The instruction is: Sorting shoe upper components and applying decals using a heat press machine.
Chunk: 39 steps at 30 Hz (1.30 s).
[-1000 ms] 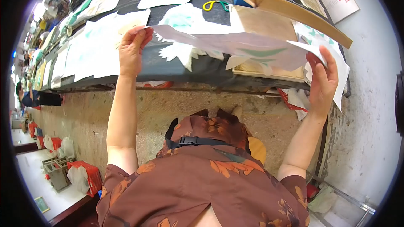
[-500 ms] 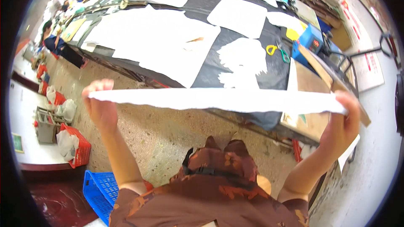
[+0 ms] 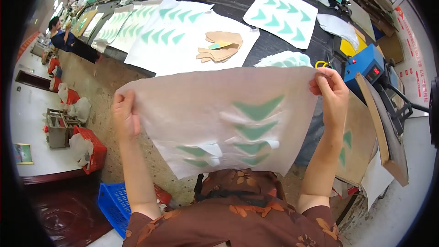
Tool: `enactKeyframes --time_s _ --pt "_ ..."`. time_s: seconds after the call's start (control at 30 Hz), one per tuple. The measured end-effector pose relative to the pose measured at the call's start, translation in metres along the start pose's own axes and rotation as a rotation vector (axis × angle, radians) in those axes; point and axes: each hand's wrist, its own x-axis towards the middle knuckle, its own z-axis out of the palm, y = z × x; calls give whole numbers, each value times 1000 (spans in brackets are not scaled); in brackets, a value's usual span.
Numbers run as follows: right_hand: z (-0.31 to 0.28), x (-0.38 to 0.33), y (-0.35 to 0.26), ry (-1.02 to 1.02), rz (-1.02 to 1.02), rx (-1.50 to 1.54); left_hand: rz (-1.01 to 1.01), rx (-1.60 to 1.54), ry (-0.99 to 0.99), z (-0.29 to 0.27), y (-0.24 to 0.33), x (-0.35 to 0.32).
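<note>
A thin whitish sheet [image 3: 192,105] hangs between my hands, its face turned toward me. Several green pointed shapes lie on its lower and right parts, and a few pale flaps lift beside them. My left hand [image 3: 127,113] is closed on the upper left corner. At the upper right corner my right hand [image 3: 333,92] pinches the sheet between thumb and fingers. The bottom edge hangs loose in front of my body. Beyond the sheet, a pile of white and green cut pieces [image 3: 284,59] and yellow-handled scissors [image 3: 322,64] are partly covered by it and my right hand.
On the dark table [image 3: 228,7] lie a white sheet with green shapes [image 3: 276,11], more such sheets [image 3: 171,20] and brown paper cutouts [image 3: 224,48]. A blue machine [image 3: 365,66] with a tilted board [image 3: 377,123] stands right. A blue basket [image 3: 114,203] sits lower left; a person [image 3: 68,41] stands far left.
The sheet was stretched nearly edge-on between my hands; its face with the green shapes now shows and its lower edge hangs toward me. My hands have come closer together. Both grips stay closed.
</note>
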Motion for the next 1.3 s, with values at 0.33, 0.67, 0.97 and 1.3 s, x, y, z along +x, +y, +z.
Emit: enactKeyframes --time_s 0.33,0.67,0.97,1.3 --pt "43 133 100 -165 197 -48 -175 70 61 42 -97 105" --pt "118 212 153 -242 319 -67 -247 260 16 33 -130 217" --pt "151 173 197 -179 300 -89 -417 341 -94 39 -198 282" --pt "182 60 211 -466 -5 -739 -584 607 -802 59 -208 190"
